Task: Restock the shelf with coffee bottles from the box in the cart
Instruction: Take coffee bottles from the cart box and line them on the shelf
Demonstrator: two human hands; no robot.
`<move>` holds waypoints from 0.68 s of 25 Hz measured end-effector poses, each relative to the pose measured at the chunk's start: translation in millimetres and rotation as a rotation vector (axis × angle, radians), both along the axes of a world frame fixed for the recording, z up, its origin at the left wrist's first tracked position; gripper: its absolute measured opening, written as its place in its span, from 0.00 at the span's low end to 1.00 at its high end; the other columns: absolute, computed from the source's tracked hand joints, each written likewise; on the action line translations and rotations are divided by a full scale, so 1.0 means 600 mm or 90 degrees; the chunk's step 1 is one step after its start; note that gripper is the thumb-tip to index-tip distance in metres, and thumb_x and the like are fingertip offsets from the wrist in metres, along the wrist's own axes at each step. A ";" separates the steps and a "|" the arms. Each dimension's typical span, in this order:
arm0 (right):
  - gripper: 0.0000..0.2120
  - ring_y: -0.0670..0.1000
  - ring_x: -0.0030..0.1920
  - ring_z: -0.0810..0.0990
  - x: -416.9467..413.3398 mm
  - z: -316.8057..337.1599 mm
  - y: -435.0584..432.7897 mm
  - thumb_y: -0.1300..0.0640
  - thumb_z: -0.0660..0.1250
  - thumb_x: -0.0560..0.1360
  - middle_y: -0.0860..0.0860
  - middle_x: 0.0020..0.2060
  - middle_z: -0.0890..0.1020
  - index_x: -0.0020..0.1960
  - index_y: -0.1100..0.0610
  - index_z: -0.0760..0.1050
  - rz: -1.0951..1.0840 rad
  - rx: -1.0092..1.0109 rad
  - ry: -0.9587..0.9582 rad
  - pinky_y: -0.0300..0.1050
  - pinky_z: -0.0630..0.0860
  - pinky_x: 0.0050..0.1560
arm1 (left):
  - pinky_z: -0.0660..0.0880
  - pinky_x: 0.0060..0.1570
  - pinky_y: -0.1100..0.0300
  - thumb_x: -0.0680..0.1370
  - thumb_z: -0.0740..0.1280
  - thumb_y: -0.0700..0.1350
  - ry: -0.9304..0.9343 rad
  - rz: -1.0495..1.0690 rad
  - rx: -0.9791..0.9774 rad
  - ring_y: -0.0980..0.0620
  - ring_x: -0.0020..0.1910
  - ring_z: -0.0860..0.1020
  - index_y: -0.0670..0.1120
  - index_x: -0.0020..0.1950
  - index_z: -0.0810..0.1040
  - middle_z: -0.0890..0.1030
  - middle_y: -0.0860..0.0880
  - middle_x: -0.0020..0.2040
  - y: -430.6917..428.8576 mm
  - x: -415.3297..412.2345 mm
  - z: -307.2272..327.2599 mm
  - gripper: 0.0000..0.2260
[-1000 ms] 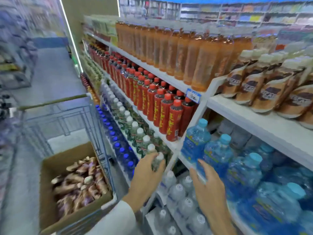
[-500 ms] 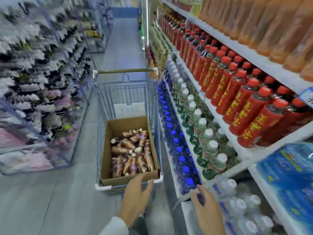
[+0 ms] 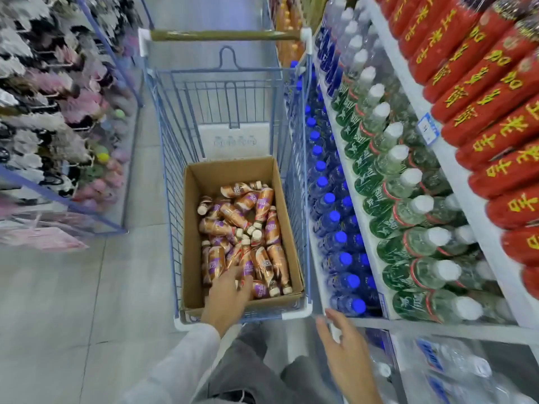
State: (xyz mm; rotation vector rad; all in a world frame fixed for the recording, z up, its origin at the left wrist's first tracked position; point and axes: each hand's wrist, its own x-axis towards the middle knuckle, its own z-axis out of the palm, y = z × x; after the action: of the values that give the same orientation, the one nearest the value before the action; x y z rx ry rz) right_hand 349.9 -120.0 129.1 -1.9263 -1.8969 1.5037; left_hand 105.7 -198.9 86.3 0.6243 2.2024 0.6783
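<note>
On my feed the left hand (image 3: pixel 226 295) is reaching over the near wall of the box (image 3: pixel 192 228), fingers stretched forward and slightly spread. The fingertips lie on the nearest coffee bottles (image 3: pixel 248 234), but I see none curled round a bottle, so it has hold of nothing. The coffee bottles have brown and purple labels and pale caps. They lie on their sides in a loose heap across the bottom of the box, most of them ahead of the fingertips and a few partly hidden under the hand. The box is open-topped brown cardboard and sits at the near end of the cart (image 3: pixel 294 170), with a white carton (image 3: pixel 233 141) behind it. The right hand (image 3: pixel 347 354) is outside the cart, loose and empty with its fingers relaxed and apart, just beside the cart's near right corner. The cart stands on pale grey floor tiles (image 3: pixel 73 301) in a narrow aisle, close along the shelving on the right. There a white shelf (image 3: pixel 458 182) carries red bottles (image 3: pixel 481 132) with yellow lettering and bears a small price tag (image 3: pixel 426 130) on its edge. Below it are rows of clear bottles with green labels and white caps (image 3: pixel 408 205), and lower again blue-capped bottles (image 3: pixel 332 217) next to the cart's side. Across the aisle on the left is a rack of hanging goods (image 3: pixel 43 112) in black, white and pink, too blurred for me to identify.
</note>
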 end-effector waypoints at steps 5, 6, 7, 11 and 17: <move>0.11 0.40 0.63 0.77 -0.051 -0.023 0.030 0.43 0.68 0.78 0.38 0.60 0.81 0.60 0.39 0.77 -0.003 -0.050 0.017 0.48 0.73 0.67 | 0.72 0.65 0.51 0.82 0.63 0.53 -0.020 -0.104 -0.075 0.46 0.65 0.77 0.46 0.71 0.73 0.79 0.46 0.66 0.087 -0.051 -0.070 0.19; 0.12 0.40 0.64 0.77 -0.056 -0.031 0.035 0.44 0.68 0.78 0.39 0.61 0.81 0.61 0.41 0.77 -0.005 -0.066 0.018 0.50 0.74 0.68 | 0.72 0.63 0.51 0.82 0.63 0.52 -0.008 -0.160 -0.101 0.44 0.64 0.77 0.46 0.70 0.74 0.79 0.44 0.65 0.107 -0.058 -0.092 0.18; 0.12 0.41 0.64 0.77 -0.060 -0.040 0.040 0.45 0.68 0.79 0.39 0.61 0.81 0.62 0.43 0.77 -0.005 -0.081 0.019 0.50 0.73 0.69 | 0.72 0.61 0.51 0.82 0.63 0.51 0.006 -0.231 -0.133 0.43 0.62 0.77 0.46 0.69 0.74 0.80 0.43 0.63 0.126 -0.064 -0.115 0.17; 0.13 0.40 0.64 0.77 -0.055 -0.073 0.045 0.47 0.68 0.79 0.40 0.60 0.82 0.63 0.45 0.79 -0.017 -0.106 0.000 0.47 0.73 0.68 | 0.71 0.66 0.46 0.81 0.65 0.49 0.070 -0.505 -0.227 0.41 0.69 0.71 0.47 0.73 0.70 0.72 0.42 0.71 0.183 -0.089 -0.216 0.21; 0.13 0.32 0.59 0.76 -0.022 -0.112 0.036 0.42 0.69 0.77 0.34 0.58 0.81 0.61 0.39 0.78 -0.053 -0.152 -0.036 0.29 0.72 0.55 | 0.63 0.73 0.50 0.73 0.75 0.47 0.123 -0.678 -0.139 0.43 0.77 0.62 0.54 0.72 0.74 0.63 0.45 0.78 0.216 -0.135 -0.307 0.28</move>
State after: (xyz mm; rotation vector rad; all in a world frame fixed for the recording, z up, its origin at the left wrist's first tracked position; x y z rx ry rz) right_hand 336.8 -98.2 61.9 -2.1351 -1.7008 1.7385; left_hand 24.8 -69.3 -97.8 1.5913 1.6962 -0.1852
